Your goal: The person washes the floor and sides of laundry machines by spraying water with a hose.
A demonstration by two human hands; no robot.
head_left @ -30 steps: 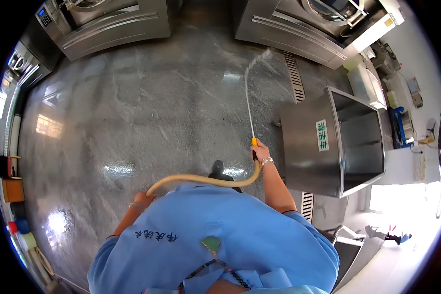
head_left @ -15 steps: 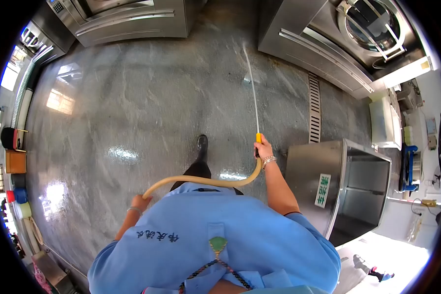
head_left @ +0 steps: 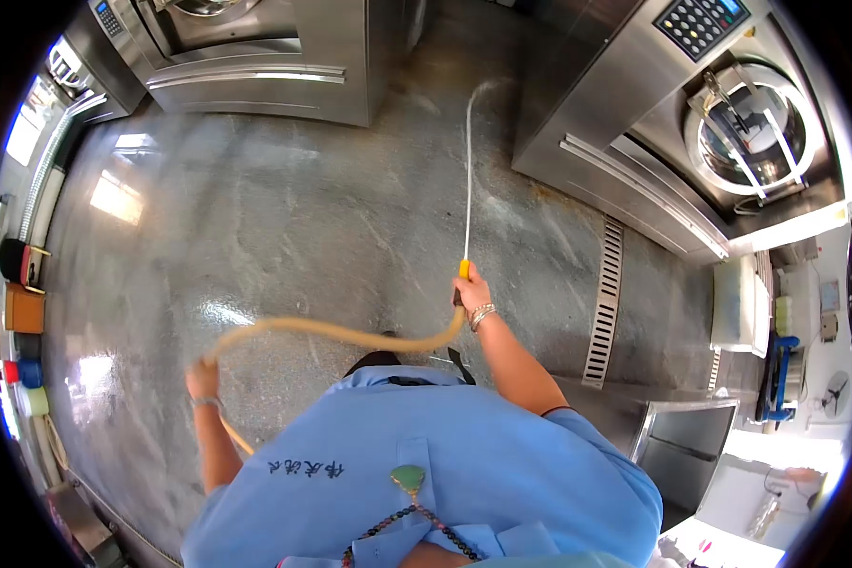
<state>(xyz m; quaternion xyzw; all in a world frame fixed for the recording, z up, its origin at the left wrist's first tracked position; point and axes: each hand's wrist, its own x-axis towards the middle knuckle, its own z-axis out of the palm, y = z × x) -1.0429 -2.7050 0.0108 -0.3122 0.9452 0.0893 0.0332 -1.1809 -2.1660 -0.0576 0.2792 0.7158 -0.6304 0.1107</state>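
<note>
In my right hand (head_left: 470, 288) is the yellow nozzle (head_left: 464, 269) at the end of a tan hose, fingers wrapped round it. A thin straight jet of water (head_left: 469, 180) leaves the nozzle and lands on the wet grey floor between the machines. The hose (head_left: 350, 329) bows across in front of my body to my left hand (head_left: 202, 379), which is closed round it and a little blurred. Behind that hand, more of the hose runs down beside my left forearm. My feet are mostly hidden under my blue shirt (head_left: 407, 407).
Large stainless steel washing machines stand at front left (head_left: 265, 90) and front right (head_left: 625, 123). A slotted floor drain (head_left: 604, 303) runs along the right. An open steel cart (head_left: 686, 445) is near my right elbow. Bins and a brown box (head_left: 24, 309) line the left wall.
I have moved forward, so the machines look nearer and the cart has slid back. My left hand has swung forward and outward with the hose. The water jet lands slightly further left.
</note>
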